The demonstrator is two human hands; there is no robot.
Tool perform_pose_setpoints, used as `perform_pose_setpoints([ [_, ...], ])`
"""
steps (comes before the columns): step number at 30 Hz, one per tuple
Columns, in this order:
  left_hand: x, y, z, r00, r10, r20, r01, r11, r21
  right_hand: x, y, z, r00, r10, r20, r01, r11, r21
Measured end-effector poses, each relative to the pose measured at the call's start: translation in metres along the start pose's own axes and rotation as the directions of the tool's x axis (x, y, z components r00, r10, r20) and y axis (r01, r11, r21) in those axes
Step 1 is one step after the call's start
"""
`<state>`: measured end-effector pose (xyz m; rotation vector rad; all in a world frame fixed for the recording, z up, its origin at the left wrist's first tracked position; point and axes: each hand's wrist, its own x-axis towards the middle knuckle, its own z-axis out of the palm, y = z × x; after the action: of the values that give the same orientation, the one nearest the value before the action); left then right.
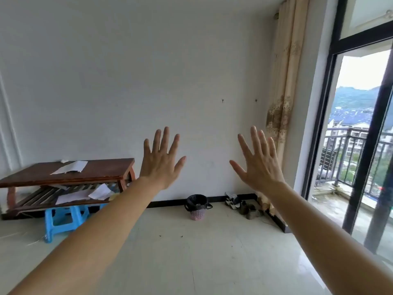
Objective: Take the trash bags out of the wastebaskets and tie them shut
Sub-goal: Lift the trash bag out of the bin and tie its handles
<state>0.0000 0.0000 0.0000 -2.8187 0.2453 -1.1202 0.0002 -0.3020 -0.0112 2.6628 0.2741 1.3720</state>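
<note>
1. the room has a pale glossy tiled floor point(212, 252) and a plain white wall point(148, 81) with a dark baseboard along its foot.
2. at the left, a dark wooden table point(102, 170) stands against the wall, with sheets of paper point(70, 167) on its top and more paper on the slatted shelf below; blue plastic stools point(61, 220) sit partly under it.
3. at the right, a beige patterned curtain point(282, 92) hangs beside a dark-framed glass door point(319, 135) that opens onto a balcony with a railing point(344, 158); rooftops and hills show beyond.
4. a small pink lattice wastebasket point(197, 213) stands on the floor close to the baseboard, lined with a black trash bag point(196, 201) whose rim folds over the top edge, with handles drooping at the sides.
5. a few shoes point(240, 204) lie on the floor to the right of the wastebasket, near the curtain's hem.
6. the left hand point(161, 165) and right hand point(259, 165) are both raised in front of the wall, backs to the camera, fingers spread wide and holding nothing.
7. the wastebasket sits across the room, well apart from both hands, and appears below the gap between them.
</note>
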Motion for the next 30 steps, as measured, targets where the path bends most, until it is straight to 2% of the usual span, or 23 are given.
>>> perform_pose_setpoints([
  [1,0.004,0.001,0.008,0.999,-0.002,0.047,0.002,1.0,0.015,0.001,-0.001,0.008,0.999,-0.024,0.035,0.024,1.0,-0.019],
  [4,0.023,0.0,0.047,0.997,-0.003,0.075,0.0,0.999,0.032,0.008,0.007,0.048,0.998,-0.045,0.043,0.047,0.997,-0.057],
  [8,0.056,0.009,0.111,0.992,0.015,0.127,-0.021,0.999,0.045,0.021,0.024,0.119,0.997,-0.031,0.066,0.033,0.999,-0.035],
  [19,0.25,0.029,0.268,0.985,-0.058,0.16,0.055,0.998,0.026,0.138,0.098,0.341,0.976,0.032,0.214,-0.052,0.995,0.087],
  [23,0.287,0.026,0.337,0.975,-0.055,0.215,0.048,0.998,0.038,0.165,0.108,0.421,0.951,0.058,0.302,-0.093,0.991,0.1],
  [30,0.369,-0.005,0.481,0.966,-0.054,0.253,0.055,0.998,0.003,0.232,0.105,0.572,0.934,0.045,0.355,-0.092,0.989,0.116],
])
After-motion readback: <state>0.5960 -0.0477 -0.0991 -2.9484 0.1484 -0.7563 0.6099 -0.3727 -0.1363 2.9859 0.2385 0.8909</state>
